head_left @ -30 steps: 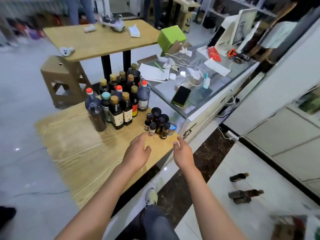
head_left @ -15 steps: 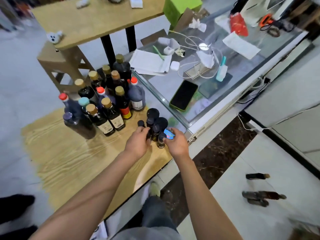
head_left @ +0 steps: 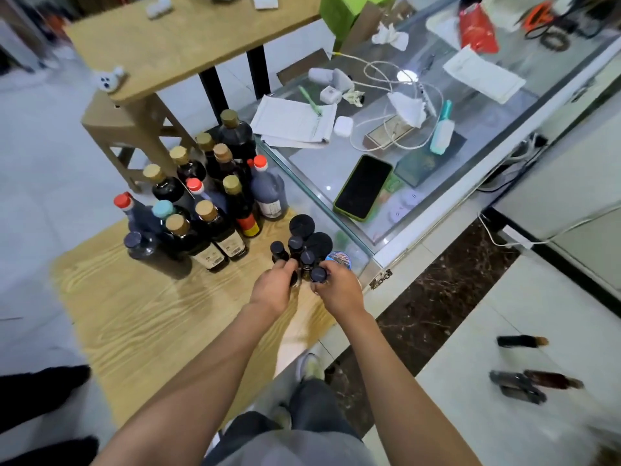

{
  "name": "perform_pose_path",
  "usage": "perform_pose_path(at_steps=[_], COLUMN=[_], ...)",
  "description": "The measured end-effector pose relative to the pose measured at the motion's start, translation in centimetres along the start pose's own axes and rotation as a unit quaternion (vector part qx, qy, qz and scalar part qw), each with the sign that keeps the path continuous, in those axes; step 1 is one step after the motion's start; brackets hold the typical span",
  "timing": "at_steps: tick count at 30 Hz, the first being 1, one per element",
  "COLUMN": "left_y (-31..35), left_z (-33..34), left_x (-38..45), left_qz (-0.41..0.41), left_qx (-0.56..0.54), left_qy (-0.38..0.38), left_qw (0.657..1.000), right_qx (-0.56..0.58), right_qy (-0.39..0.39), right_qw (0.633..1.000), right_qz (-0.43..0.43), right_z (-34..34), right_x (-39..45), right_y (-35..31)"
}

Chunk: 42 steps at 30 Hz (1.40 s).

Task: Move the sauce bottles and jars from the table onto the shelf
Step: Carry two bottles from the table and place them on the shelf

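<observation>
Several tall dark sauce bottles [head_left: 205, 210] with gold, red and teal caps crowd the far side of a low wooden table [head_left: 144, 317]. Near its right edge stands a cluster of small black-capped jars [head_left: 302, 240], with a blue-lidded jar [head_left: 340, 257] beside them. My left hand [head_left: 274, 287] is closed around a small jar on the cluster's left side. My right hand [head_left: 336, 289] grips a small black-capped bottle [head_left: 318, 274] on the right side. The shelf is not in view.
A glass counter [head_left: 420, 183] to the right holds a phone [head_left: 363, 186], papers, cables and tissues. Another wooden table [head_left: 188, 38] and a stool [head_left: 134, 129] stand behind. Loose bottles [head_left: 537, 381] lie on the white floor at right. My feet are below the table edge.
Both hands moved forward from the table's near edge to the small jars and closed on them. The camera tilted further down and nearer.
</observation>
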State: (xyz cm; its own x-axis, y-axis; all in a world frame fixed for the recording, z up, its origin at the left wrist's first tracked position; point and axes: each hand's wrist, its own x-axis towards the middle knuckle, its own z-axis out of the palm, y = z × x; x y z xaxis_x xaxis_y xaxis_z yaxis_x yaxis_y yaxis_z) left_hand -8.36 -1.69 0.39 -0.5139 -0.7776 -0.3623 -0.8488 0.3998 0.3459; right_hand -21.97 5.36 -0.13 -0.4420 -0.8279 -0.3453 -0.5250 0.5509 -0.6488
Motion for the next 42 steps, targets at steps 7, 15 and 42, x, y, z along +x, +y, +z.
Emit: perform_pose_path(at_steps=[7,15,42], left_y=[1.0,2.6,34.6], left_z=[-0.9,-4.3,-1.5], left_x=[-3.2,-7.5,-36.8], left_qz=[0.028,0.113,0.36], left_qx=[-0.085,-0.229,-0.53], left_qy=[0.06,0.094,-0.207], left_qw=[0.994,0.962,0.74], right_qx=[0.162,0.389,0.564], right_qy=[0.049,0.139,0.559], right_qw=[0.985,0.911,0.608], right_qz=[0.042,0.011,-0.028], right_z=[-1.0,-5.9,-23.3], right_x=[-3.6,-10.7,-51.7], right_y=[0.1,-2.0,8.0])
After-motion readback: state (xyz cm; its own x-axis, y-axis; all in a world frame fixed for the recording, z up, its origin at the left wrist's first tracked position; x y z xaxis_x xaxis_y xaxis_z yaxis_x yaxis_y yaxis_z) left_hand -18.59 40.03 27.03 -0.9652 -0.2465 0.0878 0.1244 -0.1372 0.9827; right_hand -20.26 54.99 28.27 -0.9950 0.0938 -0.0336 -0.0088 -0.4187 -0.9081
